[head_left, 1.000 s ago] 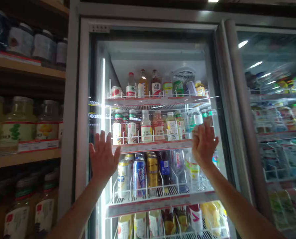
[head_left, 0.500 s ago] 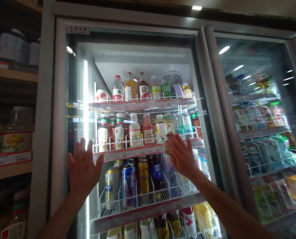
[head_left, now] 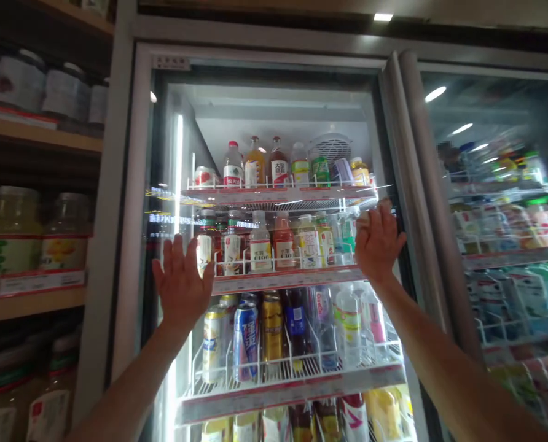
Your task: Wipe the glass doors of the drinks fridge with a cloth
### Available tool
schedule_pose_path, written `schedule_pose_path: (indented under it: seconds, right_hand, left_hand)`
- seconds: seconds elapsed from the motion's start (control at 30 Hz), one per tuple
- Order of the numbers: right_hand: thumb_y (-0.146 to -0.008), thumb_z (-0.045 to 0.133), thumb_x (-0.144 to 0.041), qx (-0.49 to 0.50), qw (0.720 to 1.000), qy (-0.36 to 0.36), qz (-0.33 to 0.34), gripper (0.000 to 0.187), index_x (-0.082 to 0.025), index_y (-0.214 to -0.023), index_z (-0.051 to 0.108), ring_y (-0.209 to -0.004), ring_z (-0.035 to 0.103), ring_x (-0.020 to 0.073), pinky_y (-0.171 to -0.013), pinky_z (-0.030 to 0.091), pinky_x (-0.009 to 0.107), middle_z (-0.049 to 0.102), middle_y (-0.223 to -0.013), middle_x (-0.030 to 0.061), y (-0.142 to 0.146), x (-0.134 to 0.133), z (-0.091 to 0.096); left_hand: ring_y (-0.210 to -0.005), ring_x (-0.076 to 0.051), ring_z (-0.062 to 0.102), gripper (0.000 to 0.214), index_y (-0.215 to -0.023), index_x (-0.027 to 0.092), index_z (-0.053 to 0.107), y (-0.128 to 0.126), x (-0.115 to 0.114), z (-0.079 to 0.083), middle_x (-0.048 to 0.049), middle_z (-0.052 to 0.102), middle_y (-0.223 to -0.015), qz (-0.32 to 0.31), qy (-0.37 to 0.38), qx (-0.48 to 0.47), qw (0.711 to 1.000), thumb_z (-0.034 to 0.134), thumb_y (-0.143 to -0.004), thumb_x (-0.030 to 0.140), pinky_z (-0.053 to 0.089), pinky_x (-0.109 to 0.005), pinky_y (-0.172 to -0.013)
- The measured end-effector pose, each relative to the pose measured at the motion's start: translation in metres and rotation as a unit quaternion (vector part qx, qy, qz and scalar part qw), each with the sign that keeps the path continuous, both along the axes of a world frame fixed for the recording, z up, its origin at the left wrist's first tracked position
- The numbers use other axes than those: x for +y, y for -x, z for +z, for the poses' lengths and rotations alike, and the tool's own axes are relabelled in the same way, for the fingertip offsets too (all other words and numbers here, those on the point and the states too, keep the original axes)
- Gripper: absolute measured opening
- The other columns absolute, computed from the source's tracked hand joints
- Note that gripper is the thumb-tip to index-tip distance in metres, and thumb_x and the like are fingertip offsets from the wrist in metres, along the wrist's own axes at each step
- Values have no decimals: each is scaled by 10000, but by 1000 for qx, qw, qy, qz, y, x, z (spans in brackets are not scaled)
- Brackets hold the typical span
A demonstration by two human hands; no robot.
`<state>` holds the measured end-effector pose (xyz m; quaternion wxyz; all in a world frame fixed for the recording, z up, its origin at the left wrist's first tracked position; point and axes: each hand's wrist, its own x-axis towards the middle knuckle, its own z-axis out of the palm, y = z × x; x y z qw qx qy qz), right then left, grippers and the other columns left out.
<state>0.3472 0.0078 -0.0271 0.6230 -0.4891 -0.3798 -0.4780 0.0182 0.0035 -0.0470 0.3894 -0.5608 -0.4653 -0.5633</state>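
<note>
My left hand (head_left: 183,282) is raised at the left side of the glass door (head_left: 274,110), its fingers spread and nothing in it. It looks to be at or very near the glass, though contact cannot be made out. On the right side of the same door, my right hand (head_left: 379,242) has its fingers bent over a small pale cloth (head_left: 362,221), pressed towards the glass. Most of the cloth is hidden under the fingers. Behind the glass stand rows of drinks, among them a blue can (head_left: 245,341) and a reddish bottle (head_left: 284,242).
A long vertical door handle (head_left: 421,202) runs between this door and a second fridge door (head_left: 490,116) on the right. At the left, wooden shelves (head_left: 34,307) hold jars and bottles. A grey frame post (head_left: 112,202) separates them from the fridge.
My right hand has swept right and up across the glass with the cloth. My left hand remains raised and spread. The view has shifted, so the fridge appears further right.
</note>
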Motion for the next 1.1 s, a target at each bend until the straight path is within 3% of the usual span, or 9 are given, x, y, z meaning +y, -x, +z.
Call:
schedule_pose_path:
  seconds: [0.1,0.2,0.4,0.57,0.73,0.87,0.93,1.03,1.1]
  right_hand:
    - [-856,390,-263,-132,991,25,4,499,-224,-1354,389,-1332,315,302,-1016,300,557,393,-1429,95,26,-2,-5]
    - [-866,402,-285,-354,931,92,12,513,-315,-1374,336,-1373,248,229,-1104,204,498,355,-1459,-1,46,-6,-12]
    - [-886,351,-267,-114,992,48,34,515,-235,-1399,311,-1352,269,307,-1042,241,562,323,-1472,86,45,-2,12]
    - [-881,398,-292,-375,920,107,40,484,-305,-1363,361,-1384,220,239,-1101,185,504,322,-1483,-4,65,-4,11]
    - [-890,359,-283,-97,993,50,43,453,-207,-1332,423,-1347,287,323,-1030,249,584,353,-1460,99,54,0,29]
    - [-889,380,-296,-324,942,77,35,441,-284,-1329,416,-1380,240,246,-1083,234,515,343,-1472,17,70,0,26]
    - [-895,368,-297,-328,941,84,29,442,-297,-1335,401,-1371,262,238,-1081,231,529,354,-1466,12,63,-1,29]
    - [-894,334,-277,-105,993,53,29,458,-233,-1346,393,-1337,313,299,-1013,279,598,352,-1460,89,39,-3,44]
    - [-892,331,-277,-41,997,49,33,462,-203,-1343,401,-1343,295,319,-1001,290,600,332,-1467,114,36,-3,50]
  left_hand:
    - [-1394,-317,173,600,-1397,139,321,0,0,-2,-168,240,-1497,0,-9,-2,1000,285,-900,473,106,-555,-1118]
    - [-1393,-322,175,594,-1384,127,342,1,-1,-3,-179,247,-1492,3,-12,7,1000,297,-903,473,128,-554,-1112]
    - [-1398,-296,170,574,-1395,148,322,3,2,-4,-172,269,-1485,14,-40,16,999,322,-908,452,151,-543,-1108]
    - [-1388,-312,197,573,-1377,130,355,5,3,-4,-185,288,-1473,24,-38,16,999,311,-904,450,180,-554,-1093]
    - [-1368,-329,241,560,-1307,95,443,4,1,8,-209,340,-1437,30,-38,10,999,307,-896,451,205,-554,-1082]
    - [-1376,-335,218,564,-1323,105,423,4,3,26,-202,304,-1459,28,-43,8,999,294,-901,456,186,-575,-1082]
    - [-1380,-336,207,567,-1338,112,404,5,5,33,-197,297,-1464,27,-45,13,999,295,-902,457,176,-585,-1082]
    - [-1383,-329,202,568,-1350,108,388,5,7,35,-199,297,-1464,25,-45,16,999,295,-905,450,167,-578,-1087]
    - [-1387,-321,194,568,-1353,112,384,5,7,34,-193,297,-1466,25,-44,14,999,302,-904,450,160,-567,-1094]
